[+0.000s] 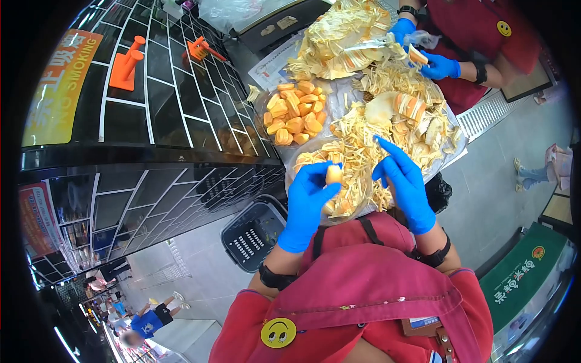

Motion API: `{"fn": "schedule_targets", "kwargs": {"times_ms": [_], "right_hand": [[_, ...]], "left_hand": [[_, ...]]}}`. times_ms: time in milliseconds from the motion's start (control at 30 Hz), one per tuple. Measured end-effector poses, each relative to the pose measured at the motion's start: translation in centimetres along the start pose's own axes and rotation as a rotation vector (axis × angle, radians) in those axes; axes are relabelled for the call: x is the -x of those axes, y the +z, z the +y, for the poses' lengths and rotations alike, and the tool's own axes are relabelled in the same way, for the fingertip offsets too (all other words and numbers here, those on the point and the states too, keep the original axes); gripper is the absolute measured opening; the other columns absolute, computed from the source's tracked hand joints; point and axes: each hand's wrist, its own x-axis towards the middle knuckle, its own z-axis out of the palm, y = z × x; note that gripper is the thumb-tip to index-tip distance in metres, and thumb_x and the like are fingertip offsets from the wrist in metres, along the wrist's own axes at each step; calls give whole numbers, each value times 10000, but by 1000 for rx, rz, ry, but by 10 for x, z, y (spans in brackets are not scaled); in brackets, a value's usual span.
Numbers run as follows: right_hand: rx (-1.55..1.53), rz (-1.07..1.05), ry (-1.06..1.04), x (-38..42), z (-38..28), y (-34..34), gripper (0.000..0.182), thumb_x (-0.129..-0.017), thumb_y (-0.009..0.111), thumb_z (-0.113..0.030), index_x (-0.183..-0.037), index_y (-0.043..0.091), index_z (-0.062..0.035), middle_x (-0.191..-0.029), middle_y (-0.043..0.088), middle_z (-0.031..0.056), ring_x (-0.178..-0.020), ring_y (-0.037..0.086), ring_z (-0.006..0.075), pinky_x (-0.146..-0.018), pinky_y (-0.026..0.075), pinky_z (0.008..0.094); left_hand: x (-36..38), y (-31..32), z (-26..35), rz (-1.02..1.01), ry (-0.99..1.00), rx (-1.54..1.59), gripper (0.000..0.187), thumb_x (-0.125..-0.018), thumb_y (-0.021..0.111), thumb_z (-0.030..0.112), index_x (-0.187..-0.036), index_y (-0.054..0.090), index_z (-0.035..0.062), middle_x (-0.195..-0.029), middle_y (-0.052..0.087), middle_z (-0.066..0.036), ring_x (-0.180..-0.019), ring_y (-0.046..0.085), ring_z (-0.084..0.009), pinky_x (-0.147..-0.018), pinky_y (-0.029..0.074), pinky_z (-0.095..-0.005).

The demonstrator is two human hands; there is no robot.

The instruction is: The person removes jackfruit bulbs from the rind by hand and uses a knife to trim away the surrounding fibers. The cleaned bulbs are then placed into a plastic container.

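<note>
In a blue glove, my left hand [310, 202] pinches a small pale-orange jackfruit pod [334, 175] between thumb and fingers. My right hand [404, 189], also gloved in blue, is apart from it on the right. Its index finger points forward, the others are partly bent, and nothing shows in its grasp. Beneath both hands spreads a heap of yellow jackfruit strands [357, 142], some in a clear bowl [296, 172] under my left hand. Beyond that hand, a clear container [262, 124] holds several orange jackfruit pods [295, 114].
Across the table, a co-worker's blue-gloved hands [440, 65] hold a knife [369, 44] and a jackfruit piece [417, 55]. A large opened jackfruit [348, 30] lies at the far end. A dark basket [254, 233] stands at lower left, near the tiled wall [163, 91].
</note>
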Motion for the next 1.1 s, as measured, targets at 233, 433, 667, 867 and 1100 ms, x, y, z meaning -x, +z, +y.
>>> {"fn": "schedule_targets", "kwargs": {"times_ms": [233,433,667,867,1100], "right_hand": [[772,172,28,-31,35,-25,409,-800,601,-260,-1160,536,-78,-630,556,117,-582,575,186,-570,446,305],[610,41,-15,-18,5,3,394,-692,714,-297,-976,588,-55,-699,577,67,-623,575,173,-563,440,294],[627,-28,-204,-16,5,39,296,-704,713,-272,-840,583,-43,-696,564,90,-588,545,172,-546,425,287],[470,-13,-171,-29,29,23,149,-779,604,-162,-845,562,-35,-675,554,110,-582,549,259,-560,442,338],[513,39,48,-25,10,19,413,-760,666,-298,-1054,547,-33,-760,587,113,-692,579,200,-648,452,307]], "left_hand": [[-13,-20,-22,-178,-426,991,436,-887,493,192,-1284,381,51,-1198,480,-161,-1069,516,-266,-875,456,-390],[-10,-18,-26,-104,-298,736,427,-891,482,151,-1287,370,41,-1198,478,-156,-1058,518,-267,-887,456,-387],[-10,-7,-22,-55,-201,450,436,-871,499,80,-1281,370,4,-1201,470,-122,-1069,510,-222,-914,430,-345],[-7,-8,-24,-9,-140,305,415,-879,480,72,-1274,374,0,-1202,464,-140,-1119,474,-258,-957,391,-375],[-11,-13,-38,-58,-246,541,400,-879,487,84,-1257,385,1,-1221,454,-140,-1119,477,-251,-947,403,-370]]}}
